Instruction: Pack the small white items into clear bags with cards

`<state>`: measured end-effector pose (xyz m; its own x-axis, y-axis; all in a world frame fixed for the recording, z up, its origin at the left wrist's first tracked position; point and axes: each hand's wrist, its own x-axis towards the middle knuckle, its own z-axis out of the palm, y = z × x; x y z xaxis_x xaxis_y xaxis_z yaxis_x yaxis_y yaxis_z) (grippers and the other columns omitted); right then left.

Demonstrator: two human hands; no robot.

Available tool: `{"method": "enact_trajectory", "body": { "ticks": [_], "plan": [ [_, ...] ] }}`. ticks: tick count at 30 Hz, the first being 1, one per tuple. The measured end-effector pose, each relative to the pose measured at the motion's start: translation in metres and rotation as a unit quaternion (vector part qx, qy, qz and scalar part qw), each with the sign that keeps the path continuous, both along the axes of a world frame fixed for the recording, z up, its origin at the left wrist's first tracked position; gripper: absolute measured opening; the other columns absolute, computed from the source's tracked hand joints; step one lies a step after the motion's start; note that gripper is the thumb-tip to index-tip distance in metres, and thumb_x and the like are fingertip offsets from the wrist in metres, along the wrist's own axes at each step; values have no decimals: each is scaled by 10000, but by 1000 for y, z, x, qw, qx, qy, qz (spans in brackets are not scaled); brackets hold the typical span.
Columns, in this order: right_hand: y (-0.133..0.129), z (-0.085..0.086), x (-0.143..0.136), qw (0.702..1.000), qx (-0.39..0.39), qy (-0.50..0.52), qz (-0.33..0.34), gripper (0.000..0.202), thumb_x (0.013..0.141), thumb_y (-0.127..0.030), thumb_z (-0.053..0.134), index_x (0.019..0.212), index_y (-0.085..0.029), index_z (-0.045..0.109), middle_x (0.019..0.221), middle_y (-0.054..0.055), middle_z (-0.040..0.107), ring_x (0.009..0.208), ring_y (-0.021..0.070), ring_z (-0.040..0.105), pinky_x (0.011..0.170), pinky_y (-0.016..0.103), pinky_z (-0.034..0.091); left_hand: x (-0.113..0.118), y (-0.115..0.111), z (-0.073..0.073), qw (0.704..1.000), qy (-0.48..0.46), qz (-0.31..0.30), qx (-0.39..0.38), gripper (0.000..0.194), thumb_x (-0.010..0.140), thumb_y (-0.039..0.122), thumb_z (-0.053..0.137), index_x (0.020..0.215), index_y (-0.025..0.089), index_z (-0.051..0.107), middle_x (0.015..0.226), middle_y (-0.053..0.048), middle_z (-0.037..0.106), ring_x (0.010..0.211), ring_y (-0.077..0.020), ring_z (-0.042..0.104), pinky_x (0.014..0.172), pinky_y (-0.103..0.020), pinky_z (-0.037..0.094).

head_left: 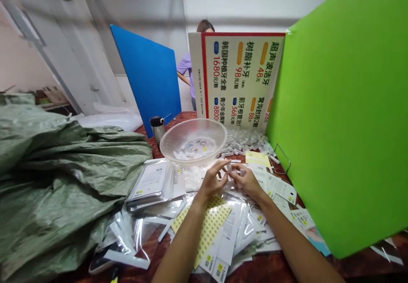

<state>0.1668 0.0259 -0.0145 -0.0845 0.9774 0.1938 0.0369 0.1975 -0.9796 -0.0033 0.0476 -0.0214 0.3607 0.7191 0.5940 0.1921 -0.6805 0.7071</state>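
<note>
My left hand and my right hand meet in front of the bowl, fingertips nearly together. Both are closed in a pinch at a small white piece, whose exact kind is too small to tell. Just behind them lies a heap of small white pieces. Below my forearms, a yellow sheet of round stickers rests on white printed cards and clear plastic bags. A translucent plastic bowl with some white pieces inside stands close beyond my left hand.
Stacked packaged cards lie left of my hands. A steel bottle stands by a blue panel. A green panel walls off the right; a printed board stands behind. Green tarpaulin covers the left. A person is beyond.
</note>
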Motion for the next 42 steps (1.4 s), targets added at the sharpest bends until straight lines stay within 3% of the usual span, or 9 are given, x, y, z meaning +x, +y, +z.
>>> {"method": "enact_trajectory", "body": {
  "ticks": [8,13,17,21,25,31,36,39,42],
  "plan": [
    [-1,7,-3,995,-13,96,12,428,723,-465,821,1041,-193,732,787,3,689,517,100,501,493,236,421,4,5,-2,994,57,75,60,274,882,225,636,1155,219,663,1199,-107,646,864,-168,653,619,-251,544],
    [2,6,-1,928,-181,322,53,273,767,-338,816,933,-143,720,849,48,717,544,80,533,518,204,476,2,6,-5,968,3,141,210,180,901,246,695,1080,232,713,1006,-68,664,892,-182,664,664,-270,566],
    [4,-2,2,886,-255,378,84,114,875,-216,719,820,-137,657,680,21,650,553,106,594,551,216,529,3,7,-8,951,64,92,286,308,944,103,589,1174,273,705,1061,-58,664,874,-137,673,745,-269,587],
    [7,-8,2,862,-271,410,123,75,920,-202,659,937,-129,653,787,59,695,623,144,652,550,244,548,7,6,-8,937,163,35,306,499,964,38,469,1382,288,573,1267,-102,646,1122,-195,645,894,-350,588],
    [12,-8,11,850,-262,451,71,20,893,-123,650,907,-132,661,772,43,691,574,102,615,540,198,527,10,5,-5,918,228,53,319,577,966,47,460,1482,306,464,1323,-101,645,1225,-252,588,1003,-457,520],
    [20,-4,47,889,-150,423,-90,251,770,-147,724,995,-201,626,835,18,697,698,147,670,685,267,566,7,8,-11,934,234,92,253,562,948,41,450,1458,273,495,1288,-98,653,1174,-243,609,973,-412,527],
    [21,-11,58,948,46,121,-289,235,790,-304,665,1008,-225,626,913,40,676,837,217,647,810,367,530,6,12,-16,949,215,111,201,471,944,53,472,1355,252,590,1267,-90,660,1140,-236,623,956,-409,538],
    [19,-19,52,972,24,3,-232,174,811,-325,617,960,-235,619,910,52,690,833,234,643,806,388,520,6,11,-14,952,214,111,187,457,938,53,473,1331,243,608,1253,-91,665,1117,-234,632,941,-403,544],
    [20,-23,47,987,-7,-18,-158,182,787,-307,618,952,-235,591,875,36,697,821,227,658,802,379,518,6,10,-13,955,212,107,176,455,941,61,467,1329,247,612,1239,-92,671,1094,-224,643,925,-388,549]
  ]
}}
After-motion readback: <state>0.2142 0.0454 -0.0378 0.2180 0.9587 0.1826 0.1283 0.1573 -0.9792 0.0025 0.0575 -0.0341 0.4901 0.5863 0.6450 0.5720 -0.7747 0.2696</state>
